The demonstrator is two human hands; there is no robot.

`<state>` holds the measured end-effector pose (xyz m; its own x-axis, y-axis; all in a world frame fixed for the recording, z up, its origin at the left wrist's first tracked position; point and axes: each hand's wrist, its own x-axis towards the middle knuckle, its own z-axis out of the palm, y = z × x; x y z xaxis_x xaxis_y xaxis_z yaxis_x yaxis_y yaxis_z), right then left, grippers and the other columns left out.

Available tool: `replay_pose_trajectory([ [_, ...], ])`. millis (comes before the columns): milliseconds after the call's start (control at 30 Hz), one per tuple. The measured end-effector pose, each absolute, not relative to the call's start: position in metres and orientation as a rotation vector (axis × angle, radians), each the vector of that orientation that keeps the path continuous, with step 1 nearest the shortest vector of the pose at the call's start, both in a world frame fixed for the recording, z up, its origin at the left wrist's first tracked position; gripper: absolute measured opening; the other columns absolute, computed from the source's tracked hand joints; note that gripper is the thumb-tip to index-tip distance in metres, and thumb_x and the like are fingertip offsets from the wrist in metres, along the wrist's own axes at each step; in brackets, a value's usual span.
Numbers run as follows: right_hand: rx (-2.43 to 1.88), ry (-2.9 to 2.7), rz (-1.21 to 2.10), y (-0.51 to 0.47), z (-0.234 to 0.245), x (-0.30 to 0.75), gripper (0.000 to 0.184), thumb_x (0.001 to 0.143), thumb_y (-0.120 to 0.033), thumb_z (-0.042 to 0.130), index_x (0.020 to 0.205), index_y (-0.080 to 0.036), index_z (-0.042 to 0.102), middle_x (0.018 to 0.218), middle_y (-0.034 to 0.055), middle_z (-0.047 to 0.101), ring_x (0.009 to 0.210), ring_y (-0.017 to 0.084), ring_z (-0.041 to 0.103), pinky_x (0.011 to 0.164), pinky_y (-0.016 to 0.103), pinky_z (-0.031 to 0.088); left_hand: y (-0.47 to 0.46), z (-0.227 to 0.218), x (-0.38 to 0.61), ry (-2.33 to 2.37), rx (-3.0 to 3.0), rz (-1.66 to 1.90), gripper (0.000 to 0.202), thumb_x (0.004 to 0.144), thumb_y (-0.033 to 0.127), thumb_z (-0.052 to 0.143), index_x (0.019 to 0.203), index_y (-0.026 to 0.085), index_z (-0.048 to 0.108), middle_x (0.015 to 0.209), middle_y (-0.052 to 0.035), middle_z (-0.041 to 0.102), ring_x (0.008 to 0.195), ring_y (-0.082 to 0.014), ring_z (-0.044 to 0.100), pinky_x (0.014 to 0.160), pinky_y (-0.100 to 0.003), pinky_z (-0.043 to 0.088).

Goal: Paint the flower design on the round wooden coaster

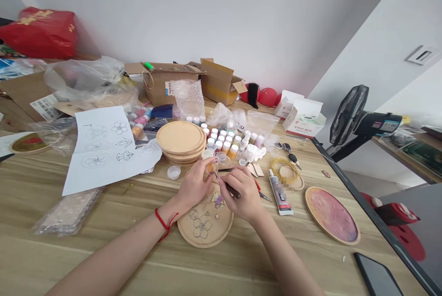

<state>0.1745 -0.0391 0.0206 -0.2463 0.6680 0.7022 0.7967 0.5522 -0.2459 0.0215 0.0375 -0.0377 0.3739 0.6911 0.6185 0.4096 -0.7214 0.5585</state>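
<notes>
My left hand (pixel 196 183), with a red string bracelet at its wrist, holds a small clear cup (pixel 211 168) with something orange-yellow in it. A slim tool with a dark handle (pixel 233 191) is gripped in my right hand (pixel 244 193). Its tip points toward the cup; the kind of tool is hard to make out. Below both hands lies a round wooden plate (pixel 193 239) with flower outlines drawn on it and some purple and yellowish patches near its upper edge. My hands cover part of that plate.
Stacked round wooden plates (pixel 179 137) stand behind my left hand, beside several paint bottles (pixel 226 145). Printed flower sheets (pixel 93 162) lie at left. To the right are a glue tube (pixel 280 194), a pink-painted plate (pixel 332 215) and a phone (pixel 376 275). Cardboard boxes (pixel 165 85) line the back.
</notes>
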Motion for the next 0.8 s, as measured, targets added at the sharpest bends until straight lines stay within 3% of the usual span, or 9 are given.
replay_pose_trajectory([
  [200,-1.201,-2.009,-0.224,-0.0394,0.0202,0.1744,0.018,0.093,-0.013,0.052,0.078,-0.022,0.056,0.069,0.0006,0.065,0.066,0.015,0.056,0.084,0.038,0.047,0.0378,-0.0393,0.0217,0.950,2.348,1.292,0.040,0.091,0.016,0.054,0.130,0.022,0.048,0.125,-0.0073,0.067,0.118,-0.0220,0.063,0.099,-0.040,0.053],
  [533,-1.220,-1.985,-0.200,-0.0387,0.0170,0.1727,0.012,0.095,-0.015,0.052,0.091,-0.021,0.061,0.079,0.0042,0.069,0.075,0.018,0.062,0.081,0.037,0.048,0.0370,-0.0376,0.0212,0.869,2.407,1.310,0.046,0.090,0.008,0.048,0.133,0.023,0.046,0.126,-0.0080,0.066,0.121,-0.0227,0.062,0.102,-0.045,0.052],
  [800,-1.247,-1.860,-0.124,-0.0372,0.0136,0.1733,0.015,0.096,-0.020,0.052,0.089,-0.021,0.065,0.072,0.0030,0.066,0.070,0.017,0.062,0.073,0.034,0.048,0.0384,-0.0394,0.0217,0.869,2.401,1.300,0.045,0.091,0.010,0.049,0.134,0.023,0.046,0.126,-0.0076,0.066,0.120,-0.0225,0.062,0.101,-0.045,0.053],
])
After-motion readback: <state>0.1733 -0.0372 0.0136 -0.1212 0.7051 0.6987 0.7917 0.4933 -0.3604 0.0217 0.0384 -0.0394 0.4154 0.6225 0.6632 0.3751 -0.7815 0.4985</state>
